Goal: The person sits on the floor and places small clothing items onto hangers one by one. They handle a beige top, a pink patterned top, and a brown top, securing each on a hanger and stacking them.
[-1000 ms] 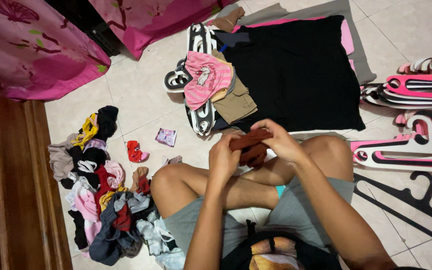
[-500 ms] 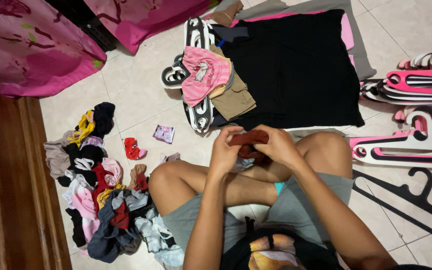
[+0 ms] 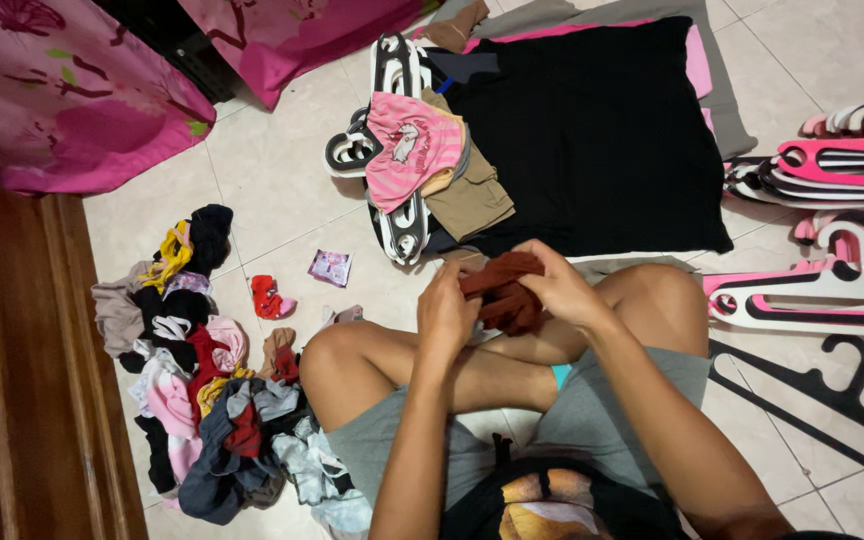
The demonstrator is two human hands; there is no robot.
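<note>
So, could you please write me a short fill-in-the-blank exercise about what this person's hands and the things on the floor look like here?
1. Both the left hand and the right hand hold a small ____-coloured garment.
2. The pink striped shirt lies on a stack of folded clothes beside a large ____ cloth.
3. The loose heap of clothes lies on the person's ____ side.
4. The pink and white ____ lie on the tiled floor.

Missing words: rust; black; left; hangers

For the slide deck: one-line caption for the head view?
Seated on tile, left hand and right hand hold a rust-brown garment between a clothes pile and hangers.
</note>
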